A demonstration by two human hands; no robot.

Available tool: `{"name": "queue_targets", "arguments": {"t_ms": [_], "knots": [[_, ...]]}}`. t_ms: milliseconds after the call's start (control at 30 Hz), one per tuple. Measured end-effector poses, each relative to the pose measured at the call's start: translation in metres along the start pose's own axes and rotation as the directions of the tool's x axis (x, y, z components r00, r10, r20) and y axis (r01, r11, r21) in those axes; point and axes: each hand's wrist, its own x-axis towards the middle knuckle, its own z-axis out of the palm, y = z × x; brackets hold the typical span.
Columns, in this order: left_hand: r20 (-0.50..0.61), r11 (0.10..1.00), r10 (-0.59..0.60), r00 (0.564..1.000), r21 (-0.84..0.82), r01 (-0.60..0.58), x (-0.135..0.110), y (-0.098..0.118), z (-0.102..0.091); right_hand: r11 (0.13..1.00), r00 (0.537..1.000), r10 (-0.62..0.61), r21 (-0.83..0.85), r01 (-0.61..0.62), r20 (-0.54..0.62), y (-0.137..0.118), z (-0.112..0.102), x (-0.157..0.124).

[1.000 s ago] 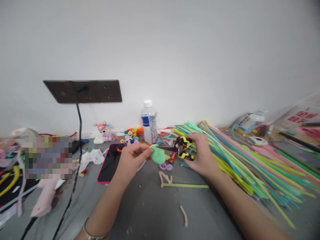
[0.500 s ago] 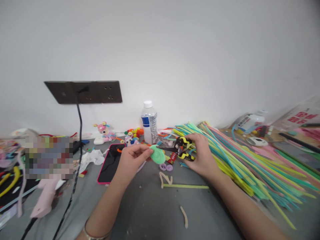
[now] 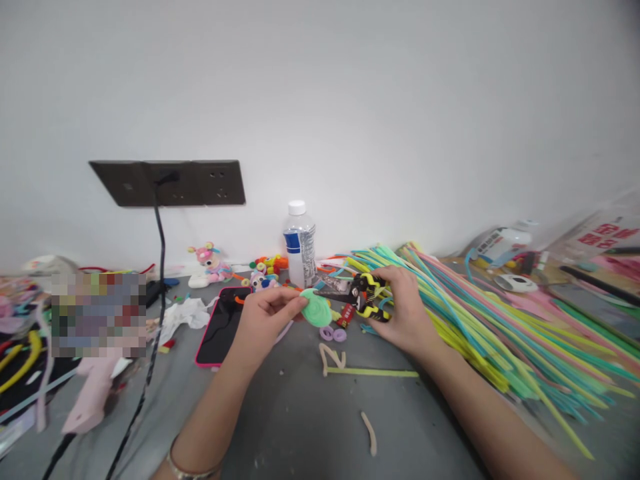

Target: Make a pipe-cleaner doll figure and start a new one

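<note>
My left hand [image 3: 273, 319] pinches the edge of a flat green pipe-cleaner coil [image 3: 317, 309] between thumb and fingers. In my right hand [image 3: 406, 308] are black and yellow wire-stripper pliers [image 3: 369, 296], gripped by the handles. Their dark jaws point left and reach the coil's upper edge; whether they close on it I cannot make out. Just below lie two small purple coils [image 3: 333, 334]. Nearer me are a bent beige pipe cleaner [image 3: 331, 357], a straight yellow-green one [image 3: 375, 373] and a short beige piece [image 3: 369, 433].
A bottle [image 3: 299, 248] stands against the wall. On the left are a pink-edged phone [image 3: 223, 330], a pink glue gun [image 3: 93, 393], its black cord [image 3: 161, 280] and pipe-cleaner figures [image 3: 213, 263]. A large bundle of coloured pipe cleaners [image 3: 480, 327] spreads across the right.
Almost nothing differs. The green coil has tilted slightly in my left hand, and both hands keep their places.
</note>
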Motion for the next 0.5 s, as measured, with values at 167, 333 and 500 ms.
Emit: {"name": "queue_targets", "arguments": {"t_ms": [167,333,500], "knots": [[-0.008,1.0,0.015,1.0,0.018,-0.015,0.0005,-0.0013,-0.0007,1.0,1.0,-0.003,0.009,0.003,-0.002,-0.0015,-0.0003,0.0008],[-0.009,0.999,0.024,1.0,0.036,-0.024,-0.0001,-0.0011,-0.0011,1.0,1.0,0.008,0.0,-0.008,0.007,-0.0024,-0.0006,0.0014],[-0.012,0.999,0.012,1.0,0.035,-0.011,-0.001,0.0011,0.0007,1.0,1.0,0.003,0.002,-0.003,0.007,-0.0012,-0.0005,0.0004]]}}
